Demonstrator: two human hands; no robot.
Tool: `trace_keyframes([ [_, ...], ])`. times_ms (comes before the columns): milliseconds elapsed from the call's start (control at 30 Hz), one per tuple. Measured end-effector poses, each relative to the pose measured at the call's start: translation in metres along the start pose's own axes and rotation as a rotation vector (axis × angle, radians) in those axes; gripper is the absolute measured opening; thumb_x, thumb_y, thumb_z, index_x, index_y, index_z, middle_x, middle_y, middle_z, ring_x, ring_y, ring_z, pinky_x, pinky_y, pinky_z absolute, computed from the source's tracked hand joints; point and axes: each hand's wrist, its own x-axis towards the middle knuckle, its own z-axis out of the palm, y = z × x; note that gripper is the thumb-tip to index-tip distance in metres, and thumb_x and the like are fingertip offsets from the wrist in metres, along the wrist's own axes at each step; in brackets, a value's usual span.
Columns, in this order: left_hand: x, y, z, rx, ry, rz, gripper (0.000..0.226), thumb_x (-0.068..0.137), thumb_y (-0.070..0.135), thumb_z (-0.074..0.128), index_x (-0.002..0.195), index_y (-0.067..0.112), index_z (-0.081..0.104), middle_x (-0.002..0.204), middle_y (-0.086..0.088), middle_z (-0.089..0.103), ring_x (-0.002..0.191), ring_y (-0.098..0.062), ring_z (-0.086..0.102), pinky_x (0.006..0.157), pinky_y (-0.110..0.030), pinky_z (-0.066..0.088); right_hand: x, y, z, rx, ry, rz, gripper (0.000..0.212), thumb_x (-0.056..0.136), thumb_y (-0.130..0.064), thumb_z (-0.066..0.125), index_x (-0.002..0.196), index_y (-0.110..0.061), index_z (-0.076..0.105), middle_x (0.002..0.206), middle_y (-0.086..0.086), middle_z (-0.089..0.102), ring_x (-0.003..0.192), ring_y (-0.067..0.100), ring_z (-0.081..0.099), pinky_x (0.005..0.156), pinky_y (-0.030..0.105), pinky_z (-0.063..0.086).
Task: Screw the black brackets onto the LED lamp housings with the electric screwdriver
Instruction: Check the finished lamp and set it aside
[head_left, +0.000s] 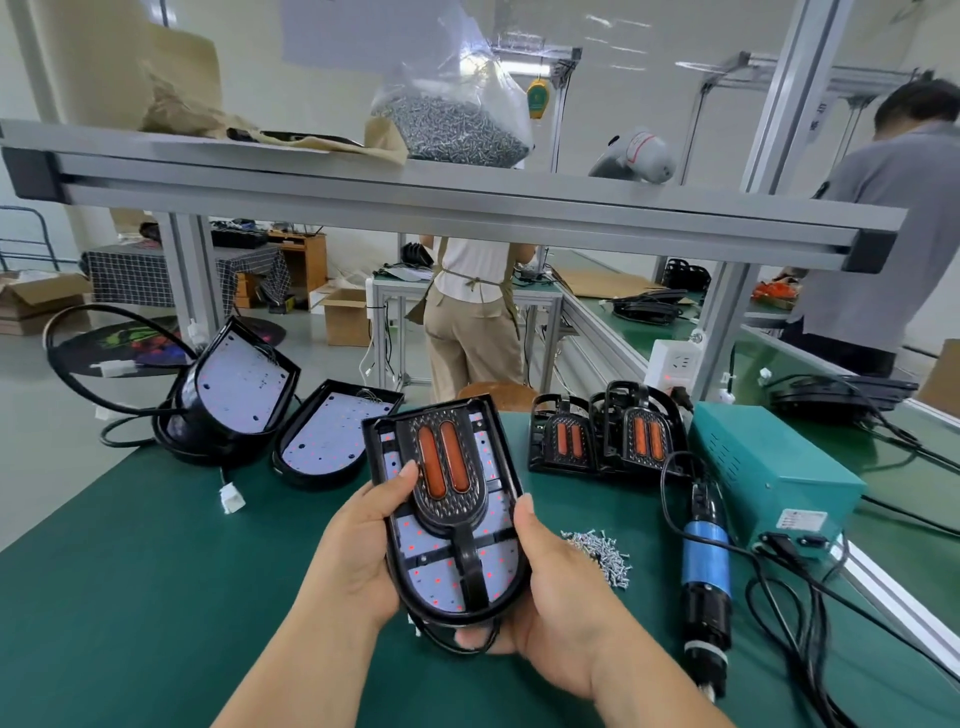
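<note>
Left hand (363, 545), right hand (550, 587) gripping lamp housing (439, 584); screws (602, 553), electric screwdriver (706, 566) just right; green tabletop (156, 571) spreading left; possibly cable (441, 643) beneath.

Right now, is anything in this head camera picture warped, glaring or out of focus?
Head view: the wide-angle lens bends the shelf rail and leans the frame post. Head view: lighting is soft and even, glare only on the plastic screw bag. Head view: the held lamp housing is sharp; the far background looks slightly soft.
</note>
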Motion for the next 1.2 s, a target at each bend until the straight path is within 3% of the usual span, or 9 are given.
trace_keyframes([
  [167, 0.003, 0.003, -0.001, -0.001, -0.052, -0.005, 0.036, 0.075, 0.026, 0.061, 0.095, 0.001, 0.077, 0.102, -0.025, 0.073, 0.084, -0.038, 0.074, 0.06, -0.05, 0.06, -0.001, 0.001, -0.006, 0.091, -0.29, 0.176, 0.103, 0.072, -0.089, 0.007, 0.126, -0.027, 0.069, 0.124, 0.014, 0.069, 0.104, 0.033, 0.068, 0.091, 0.051, 0.051],
  [300, 0.005, 0.012, -0.005, 0.105, -0.081, 0.048, 0.05, 0.078, 0.023, 0.064, 0.121, -0.002, 0.065, 0.118, -0.028, 0.067, 0.106, -0.044, 0.067, 0.078, -0.054, 0.06, 0.002, 0.004, -0.005, 0.243, -0.365, 0.097, 0.098, 0.074, -0.089, 0.021, 0.132, -0.022, 0.064, 0.136, 0.018, 0.061, 0.12, 0.04, 0.059, 0.1, 0.052, 0.045],
  [400, 0.005, 0.016, -0.009, 0.181, -0.118, 0.054, 0.051, 0.08, 0.017, 0.064, 0.125, -0.005, 0.061, 0.119, -0.03, 0.066, 0.111, -0.048, 0.063, 0.082, -0.056, 0.058, 0.002, 0.004, -0.004, 0.369, -0.403, -0.023, 0.082, 0.081, -0.079, 0.035, 0.137, -0.023, 0.059, 0.143, 0.013, 0.056, 0.13, 0.037, 0.054, 0.103, 0.058, 0.045],
  [567, 0.001, 0.009, -0.005, 0.258, -0.127, 0.067, 0.048, 0.078, 0.017, 0.067, 0.122, -0.002, 0.062, 0.113, -0.026, 0.07, 0.105, -0.045, 0.067, 0.084, -0.056, 0.058, 0.007, 0.004, -0.007, 0.377, -0.233, -0.114, 0.074, 0.094, -0.067, 0.031, 0.135, -0.014, 0.061, 0.142, 0.014, 0.056, 0.131, 0.031, 0.054, 0.104, 0.048, 0.047],
  [700, -0.001, -0.009, 0.011, 0.287, -0.077, 0.18, 0.033, 0.091, 0.023, 0.062, 0.123, 0.016, 0.063, 0.109, -0.01, 0.075, 0.097, -0.027, 0.073, 0.082, -0.044, 0.06, 0.009, 0.003, -0.004, 0.451, -0.091, -0.165, 0.068, 0.091, -0.057, 0.041, 0.125, -0.006, 0.068, 0.131, 0.02, 0.063, 0.119, 0.035, 0.063, 0.097, 0.049, 0.048],
  [833, -0.005, -0.028, 0.017, 0.333, 0.077, 0.216, 0.031, 0.097, 0.045, 0.055, 0.122, 0.028, 0.058, 0.101, 0.006, 0.077, 0.096, -0.018, 0.073, 0.093, -0.046, 0.054, 0.007, -0.002, -0.008, 0.503, 0.023, -0.218, 0.058, 0.097, -0.046, 0.041, 0.114, 0.001, 0.072, 0.12, 0.024, 0.068, 0.107, 0.038, 0.069, 0.089, 0.049, 0.051],
  [933, -0.011, -0.033, 0.019, 0.338, -0.001, 0.157, 0.031, 0.098, 0.04, 0.053, 0.124, 0.024, 0.058, 0.107, 0.002, 0.076, 0.099, -0.019, 0.073, 0.095, -0.044, 0.053, 0.008, -0.004, -0.008, 0.543, 0.096, -0.233, 0.056, 0.101, -0.042, 0.04, 0.104, 0.002, 0.075, 0.115, 0.024, 0.07, 0.102, 0.037, 0.071, 0.086, 0.049, 0.051],
  [1067, -0.016, -0.042, 0.019, 0.286, -0.139, -0.025, 0.027, 0.098, 0.014, 0.052, 0.123, 0.015, 0.061, 0.114, -0.007, 0.074, 0.106, -0.027, 0.071, 0.098, -0.051, 0.052, 0.011, -0.009, -0.012, 0.545, 0.258, -0.342, 0.052, 0.102, -0.038, 0.041, 0.12, 0.003, 0.066, 0.117, 0.024, 0.069, 0.11, 0.038, 0.067, 0.097, 0.052, 0.049],
  [1200, -0.017, -0.043, 0.018, 0.181, -0.196, -0.033, 0.045, 0.084, 0.017, 0.057, 0.128, 0.01, 0.058, 0.122, -0.011, 0.071, 0.114, -0.031, 0.066, 0.103, -0.054, 0.048, 0.01, -0.012, -0.012, 0.521, 0.284, -0.372, 0.046, 0.101, -0.034, 0.044, 0.123, 0.001, 0.065, 0.118, 0.021, 0.07, 0.112, 0.037, 0.066, 0.099, 0.051, 0.049],
])
